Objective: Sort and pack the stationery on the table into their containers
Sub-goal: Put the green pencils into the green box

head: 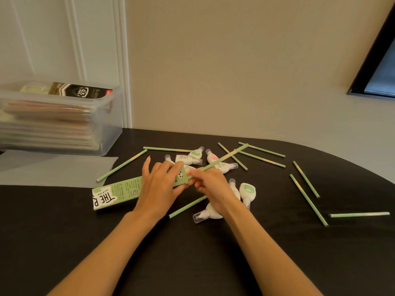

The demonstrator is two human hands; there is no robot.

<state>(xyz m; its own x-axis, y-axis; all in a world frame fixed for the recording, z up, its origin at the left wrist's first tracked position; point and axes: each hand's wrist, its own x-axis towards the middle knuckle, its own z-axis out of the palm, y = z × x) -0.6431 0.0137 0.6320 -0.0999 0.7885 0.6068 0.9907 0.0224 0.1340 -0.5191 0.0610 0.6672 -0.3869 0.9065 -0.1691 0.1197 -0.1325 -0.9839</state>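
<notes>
Pencils point(308, 200): ten; right hand point(210, 184) pinches one, left hand point(160, 184) grips one box point(115, 195).

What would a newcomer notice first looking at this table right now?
At the centre, the left hand holds a green pencil box while the right hand pinches a green pencil at the box's end. More green pencils lie scattered across the black table, mostly to the right, around white correction tapes.
</notes>
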